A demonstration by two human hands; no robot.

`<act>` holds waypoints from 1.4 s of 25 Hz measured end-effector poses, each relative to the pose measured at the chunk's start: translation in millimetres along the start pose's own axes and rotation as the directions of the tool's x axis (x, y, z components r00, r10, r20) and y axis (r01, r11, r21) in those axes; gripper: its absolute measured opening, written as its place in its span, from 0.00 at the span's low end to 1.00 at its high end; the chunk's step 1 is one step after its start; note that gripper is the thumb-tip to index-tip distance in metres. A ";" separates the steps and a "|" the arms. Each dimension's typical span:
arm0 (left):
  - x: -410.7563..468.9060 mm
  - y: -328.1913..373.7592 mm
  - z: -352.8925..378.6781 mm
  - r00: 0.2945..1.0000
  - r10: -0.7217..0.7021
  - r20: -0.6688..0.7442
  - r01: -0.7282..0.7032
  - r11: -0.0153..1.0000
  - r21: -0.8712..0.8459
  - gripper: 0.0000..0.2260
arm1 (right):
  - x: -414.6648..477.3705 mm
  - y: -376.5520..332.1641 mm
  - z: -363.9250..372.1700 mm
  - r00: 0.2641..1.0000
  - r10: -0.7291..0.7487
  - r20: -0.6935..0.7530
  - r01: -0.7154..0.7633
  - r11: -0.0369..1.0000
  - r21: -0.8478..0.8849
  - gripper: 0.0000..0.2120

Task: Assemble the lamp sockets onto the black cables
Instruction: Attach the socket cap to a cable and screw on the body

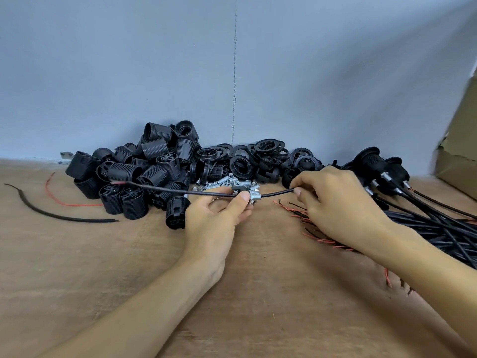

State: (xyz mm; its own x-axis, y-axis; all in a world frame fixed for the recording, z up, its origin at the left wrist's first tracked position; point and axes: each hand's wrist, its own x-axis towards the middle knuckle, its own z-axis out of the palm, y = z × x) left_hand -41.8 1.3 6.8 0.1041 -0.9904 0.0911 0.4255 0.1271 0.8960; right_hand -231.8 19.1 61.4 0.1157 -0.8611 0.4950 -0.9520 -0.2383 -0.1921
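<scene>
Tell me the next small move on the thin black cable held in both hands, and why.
Probably slide the small silver metal tube along the thin black cable: the left hand pinches the tube, which seems already threaded on it, while the right hand pinches the cable just beside.

A black cable (276,194) runs level, pinched by the left hand (219,213) where a small metal fitting (254,196) sits on it, and by the right hand (335,200) further along. Behind it, ribbed black lamp sockets (154,174) lie heaped at all angles. At right, fitted sockets (374,164) cap a bundle of cables (438,223) lying flat.
</scene>
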 end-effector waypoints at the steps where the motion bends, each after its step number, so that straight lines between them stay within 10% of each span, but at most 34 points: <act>1: 0.5 0.2 -0.3 1.000 -0.006 -0.008 0.006 1.000 -0.004 0.08 | 1.2 2.7 -2.5 0.999 0.041 -0.009 -0.041 0.997 -0.065 0.08; 9: -1.9 -2.5 2.1 0.996 -0.022 0.092 0.004 0.982 0.189 0.04 | 7.1 13.7 -20.9 0.915 0.310 0.258 -0.147 0.853 -0.500 0.11; 19: -6.4 1.7 5.2 0.995 -0.040 0.090 0.030 0.994 0.107 0.04 | -13.0 -14.5 22.6 0.964 -0.264 -0.014 0.265 0.963 0.059 0.10; 25: -0.8 4.3 1.4 0.997 -0.079 -0.018 0.080 0.996 0.037 0.06 | 0.1 -0.4 3.5 0.995 -0.090 0.041 0.096 0.982 -0.160 0.11; 35: -11.2 0.4 5.5 0.984 -0.015 0.177 -0.079 0.856 0.511 0.08 | 6.8 13.5 -32.6 0.915 0.251 0.316 -0.042 0.838 -0.544 0.13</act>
State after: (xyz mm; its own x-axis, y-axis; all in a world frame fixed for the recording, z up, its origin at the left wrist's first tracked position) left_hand -47.8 12.2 8.5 -0.0626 -0.9863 0.1529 -0.1036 0.1588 0.9819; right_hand -253.2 24.7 89.8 -0.0432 -0.9896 0.1374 -0.9567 0.0806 0.2798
